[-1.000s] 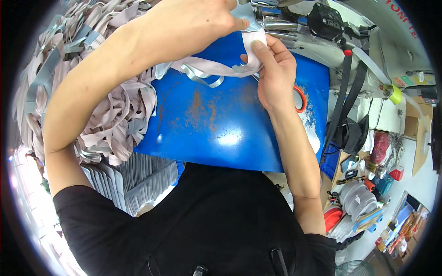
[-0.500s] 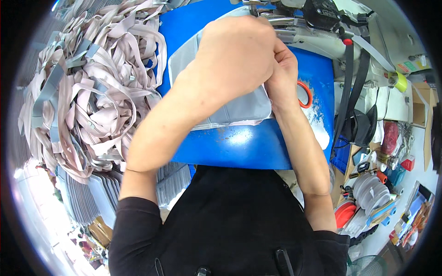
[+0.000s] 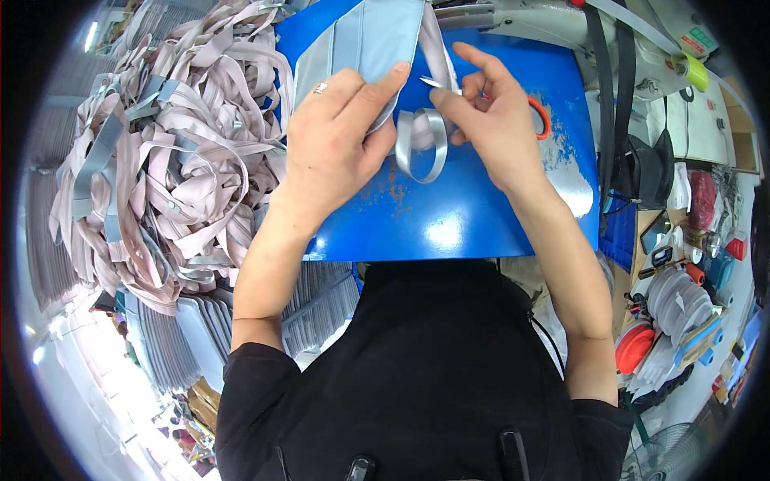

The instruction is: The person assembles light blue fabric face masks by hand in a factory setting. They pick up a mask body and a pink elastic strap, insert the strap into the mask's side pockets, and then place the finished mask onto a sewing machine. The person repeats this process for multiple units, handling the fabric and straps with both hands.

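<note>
My left hand, with a ring on one finger, presses on the lower right part of a grey-blue fabric panel, its thumb bent near the edge. A pale pinkish strip runs along the panel's right side. Just right of my left hand, a shiny grey strip curls in a loop above the blue table. In my right hand are scissors with an orange handle. Their pointed blade sticks out past my thumb toward the panel; my forefinger is stretched out.
A big heap of pinkish-grey strips lies at the left. Below it stand stacks of grey panels. A pale machine with dark straps is at the far right. Beyond the table's right edge are white discs and assorted supplies.
My hands have come apart from near the machine. The left moved down and left onto the panel, which shifted upward. The grey loop and scissor blade now show.
</note>
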A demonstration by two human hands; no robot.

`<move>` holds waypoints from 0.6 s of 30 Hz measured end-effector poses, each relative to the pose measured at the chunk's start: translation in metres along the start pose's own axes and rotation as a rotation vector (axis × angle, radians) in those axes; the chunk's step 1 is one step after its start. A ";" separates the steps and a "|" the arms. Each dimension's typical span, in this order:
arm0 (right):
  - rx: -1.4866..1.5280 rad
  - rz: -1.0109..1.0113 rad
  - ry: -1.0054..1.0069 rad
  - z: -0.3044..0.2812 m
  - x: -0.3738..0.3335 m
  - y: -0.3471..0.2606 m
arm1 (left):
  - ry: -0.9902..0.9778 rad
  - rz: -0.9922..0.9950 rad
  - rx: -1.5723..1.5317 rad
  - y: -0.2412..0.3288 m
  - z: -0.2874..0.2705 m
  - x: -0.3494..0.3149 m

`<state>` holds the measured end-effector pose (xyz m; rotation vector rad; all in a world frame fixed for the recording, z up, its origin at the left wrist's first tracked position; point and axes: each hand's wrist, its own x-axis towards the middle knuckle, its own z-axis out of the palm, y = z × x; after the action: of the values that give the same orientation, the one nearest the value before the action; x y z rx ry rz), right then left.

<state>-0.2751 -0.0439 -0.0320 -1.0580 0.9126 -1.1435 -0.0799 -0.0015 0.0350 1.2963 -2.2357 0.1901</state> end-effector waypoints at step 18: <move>-1.469 -0.481 -0.530 0.018 0.041 -0.080 | 0.142 -0.032 -0.185 -0.001 0.001 0.000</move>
<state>-0.2705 -0.0877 0.0479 -2.7158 1.0353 -0.3068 -0.0796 -0.0026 0.0340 1.1812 -2.0594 0.0595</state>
